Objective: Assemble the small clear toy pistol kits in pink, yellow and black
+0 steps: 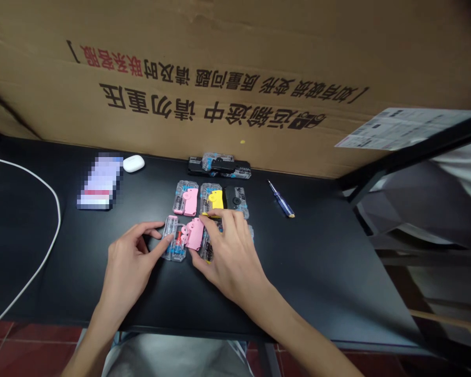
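Upside-down "运输途中 请勿重压" marks the far carton [220, 31] as your left hand [130, 254] pinches a clear case [169, 233], near left among cases; your right hand [230, 251] grips its pink cover [195, 234], both long axes running near to far.

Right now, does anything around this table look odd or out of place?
Mainly the cardboard behind the table: its printing is upside down. At your right hand, a pink piece juts sideways from a clear case, while the pink cover behind lies over its own case. I see no spill.
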Tool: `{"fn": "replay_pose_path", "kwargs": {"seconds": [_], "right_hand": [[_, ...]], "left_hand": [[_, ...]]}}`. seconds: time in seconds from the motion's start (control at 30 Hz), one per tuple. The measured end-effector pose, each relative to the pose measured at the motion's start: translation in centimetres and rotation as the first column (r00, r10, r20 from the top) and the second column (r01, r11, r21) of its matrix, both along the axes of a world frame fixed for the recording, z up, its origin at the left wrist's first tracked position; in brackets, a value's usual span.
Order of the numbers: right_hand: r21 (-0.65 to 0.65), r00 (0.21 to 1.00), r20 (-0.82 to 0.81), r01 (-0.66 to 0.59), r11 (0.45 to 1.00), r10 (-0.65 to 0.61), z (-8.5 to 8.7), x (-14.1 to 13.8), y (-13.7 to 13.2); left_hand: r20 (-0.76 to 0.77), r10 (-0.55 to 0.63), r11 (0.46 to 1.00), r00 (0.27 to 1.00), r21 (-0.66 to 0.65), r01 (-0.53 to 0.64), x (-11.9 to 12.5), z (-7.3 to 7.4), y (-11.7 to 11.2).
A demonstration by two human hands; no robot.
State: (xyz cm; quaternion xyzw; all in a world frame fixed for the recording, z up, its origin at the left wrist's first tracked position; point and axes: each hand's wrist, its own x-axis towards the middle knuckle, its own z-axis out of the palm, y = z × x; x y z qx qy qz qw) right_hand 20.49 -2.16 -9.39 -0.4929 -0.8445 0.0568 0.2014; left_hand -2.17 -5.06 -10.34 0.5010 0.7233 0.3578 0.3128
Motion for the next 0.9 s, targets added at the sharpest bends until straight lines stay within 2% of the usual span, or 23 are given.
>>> {"fn": "replay_pose_path", "kwargs": {"seconds": [0.37,0.9], "right_hand": [[-0.005,0.999,0.019,0.035,0.999,-0.035,0.09,0.11,0.05],[-0.044,1.0,-0.011,-0.016,0.999,0.016,0.05,-0.09,-0.04]], "left_hand": [[0.001,0.003,1.0,1.0,0.006,-0.003,0.03,0.11,-0.05],[0.002,-0.014,1.0,1.0,0.011,0.014,-0.06,0.08,0.06]]}}
